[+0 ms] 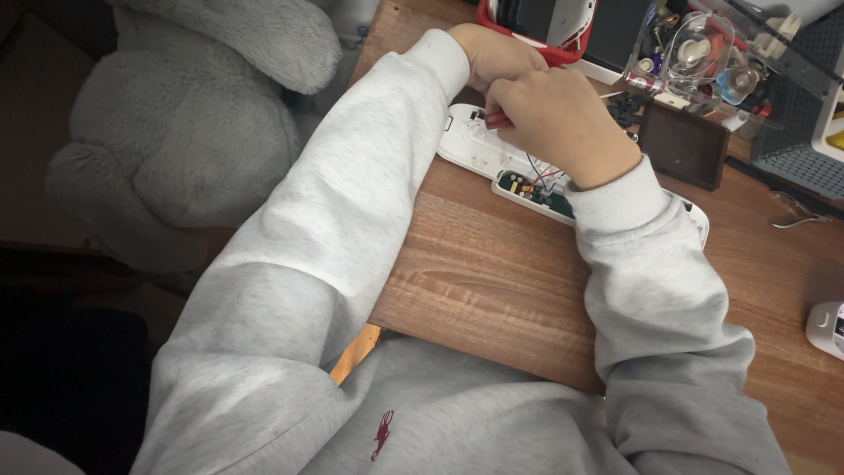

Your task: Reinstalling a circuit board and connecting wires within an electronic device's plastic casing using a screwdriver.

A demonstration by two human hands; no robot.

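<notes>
A long white plastic device [475, 149] lies opened on the wooden desk [492, 281], with a green circuit board [532, 191] and thin red and blue wires [541, 171] showing inside. My right hand [563, 119] is closed around a red-handled tool [497, 120], its tip over the device's left part. My left hand [497, 53] is curled just behind it, touching the right hand; what it holds is hidden. Both arms wear light grey sleeves.
A dark brown box [684, 145] stands right of my hands. A clear organiser [703, 48] with small parts sits at the back, beside a red-rimmed item [536, 26]. Metal tweezers [800, 211] and a white gadget [826, 327] lie at the right. A grey plush toy [185, 123] is off the desk's left.
</notes>
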